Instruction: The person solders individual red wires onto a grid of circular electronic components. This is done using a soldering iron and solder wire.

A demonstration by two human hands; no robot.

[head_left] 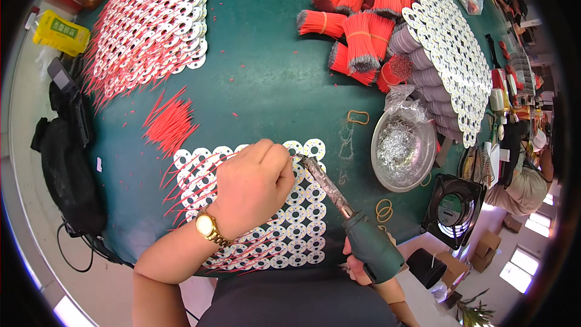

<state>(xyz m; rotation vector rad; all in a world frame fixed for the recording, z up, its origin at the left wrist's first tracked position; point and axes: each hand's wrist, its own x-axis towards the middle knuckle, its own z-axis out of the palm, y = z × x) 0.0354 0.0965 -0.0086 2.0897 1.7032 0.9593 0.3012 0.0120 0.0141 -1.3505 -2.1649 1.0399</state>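
Observation:
My right hand (358, 269) is closed around the dark green handle of a soldering iron (374, 247). The iron's worn metal barrel points up and left, its tip at the upper part of a sheet of round white circuit boards (296, 214). My left hand (257, 175), a gold watch (206, 226) on its wrist, is closed in a pinch over that sheet, close to the tip. What its fingers hold is hidden beneath the hand. Red wires (181, 184) stick out from the boards on the left and along the bottom rows. A loose pile of red wires (171, 124) lies beyond.
Far left, stacked boards (154, 24) carry many red wires. Bundles of red wire (363, 39) and stacked bare boards (457, 54) sit far right. A bowl of silvery bits (402, 151), rubber bands (384, 210) and a fan (454, 211) are on the right. A black bag (69, 175) lies left.

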